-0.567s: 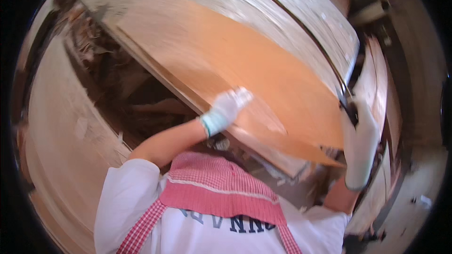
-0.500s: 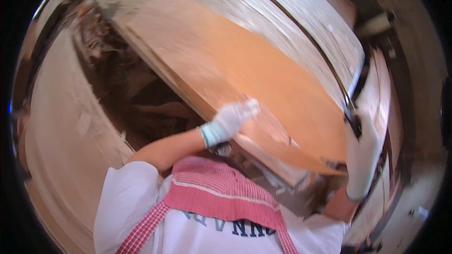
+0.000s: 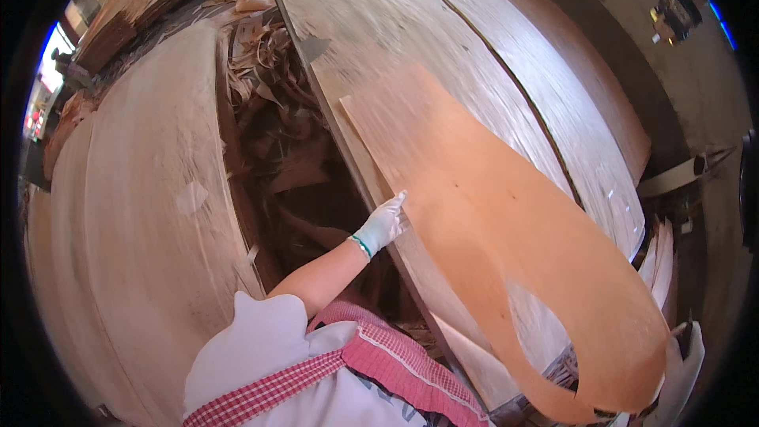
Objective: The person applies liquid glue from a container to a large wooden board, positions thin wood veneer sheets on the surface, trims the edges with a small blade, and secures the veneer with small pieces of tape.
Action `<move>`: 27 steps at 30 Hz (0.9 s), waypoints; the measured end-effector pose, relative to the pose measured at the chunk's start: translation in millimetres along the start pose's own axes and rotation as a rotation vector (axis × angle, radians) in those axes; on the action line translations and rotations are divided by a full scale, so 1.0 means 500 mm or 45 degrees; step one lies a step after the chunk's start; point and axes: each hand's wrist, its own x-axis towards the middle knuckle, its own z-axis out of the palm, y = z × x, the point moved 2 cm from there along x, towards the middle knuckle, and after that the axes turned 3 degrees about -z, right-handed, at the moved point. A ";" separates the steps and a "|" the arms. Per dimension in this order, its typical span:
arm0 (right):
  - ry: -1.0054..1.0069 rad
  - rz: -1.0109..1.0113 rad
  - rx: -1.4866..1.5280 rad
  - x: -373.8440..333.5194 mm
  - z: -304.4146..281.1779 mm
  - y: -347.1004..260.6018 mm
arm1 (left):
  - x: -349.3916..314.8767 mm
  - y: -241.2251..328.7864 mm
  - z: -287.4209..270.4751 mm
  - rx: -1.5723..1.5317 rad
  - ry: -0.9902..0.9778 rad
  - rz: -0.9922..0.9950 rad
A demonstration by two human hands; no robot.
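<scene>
A thin orange-brown wood veneer sheet [image 3: 506,198] lies slantwise over the paler stack, its far end smeared by motion. At its near right end it bends, and a long opening parts a narrow strip from the wider part. My left hand [image 3: 383,225], in a white glove with a green cuff edge, is closed on the sheet's left edge. Beneath the sheet are pale veneer sheets [image 3: 371,16], split by a dark lengthwise gap. My right hand is not in view.
Another pale veneer stack [image 3: 150,166] stands at left. Between the stacks runs a dark gap holding curled veneer scraps [image 3: 273,71]. More layered sheets [image 3: 150,0] lie at the far left. Torn veneer pieces [image 3: 660,257] stick up at the right, beside the floor [image 3: 624,0].
The orange-brown sheet now bends at its near right end and shows a wide opening. My left hand has closed on its edge. My right hand, holding a dark object before, has left view.
</scene>
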 end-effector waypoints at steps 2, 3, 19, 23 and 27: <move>-0.001 0.059 0.105 -0.006 -0.088 0.039 | 0.093 0.005 -0.012 -0.095 0.051 0.137; -0.145 -0.006 0.221 -0.006 -0.102 0.045 | 0.110 0.026 -0.010 -0.142 0.042 0.273; -0.721 -0.024 0.467 0.180 0.292 0.066 | 0.099 0.725 0.419 0.562 -0.223 1.507; -0.689 0.133 0.534 0.278 0.418 0.023 | 0.194 0.859 0.525 0.603 -0.447 1.608; -0.788 0.129 0.500 0.354 0.590 -0.135 | 0.306 1.018 0.449 0.461 -0.326 1.470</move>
